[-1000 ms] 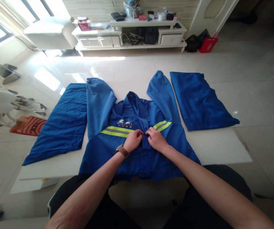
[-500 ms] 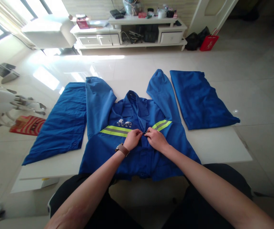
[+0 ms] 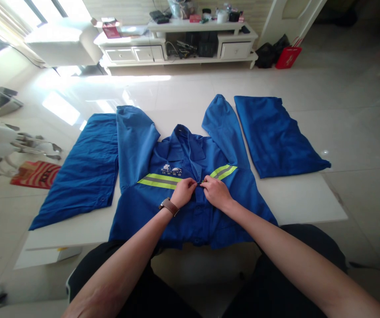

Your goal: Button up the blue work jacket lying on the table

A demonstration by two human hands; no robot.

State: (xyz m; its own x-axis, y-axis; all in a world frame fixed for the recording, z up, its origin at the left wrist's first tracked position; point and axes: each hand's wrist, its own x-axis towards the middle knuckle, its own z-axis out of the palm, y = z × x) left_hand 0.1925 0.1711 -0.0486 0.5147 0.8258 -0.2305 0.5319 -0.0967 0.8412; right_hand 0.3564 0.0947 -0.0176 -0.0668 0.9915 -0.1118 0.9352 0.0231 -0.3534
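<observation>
A white tabletop (image 3: 296, 198) stands on glossy floor tiles, with a low white cabinet (image 3: 176, 48) far beyond the blue work jacket (image 3: 137, 207) that lies face up on it, sleeves turned upward. One folded blue garment (image 3: 84, 172) lies left of the jacket and another (image 3: 276, 137) lies right of it. The left hand (image 3: 182, 192) and right hand (image 3: 215, 193) meet on the jacket's chest, level with its reflective stripe (image 3: 158, 181). Each pinches a front edge, fingers closed on cloth. With pinches this small, the thin fabric could slip free, or the edges could join crooked and pucker.
</observation>
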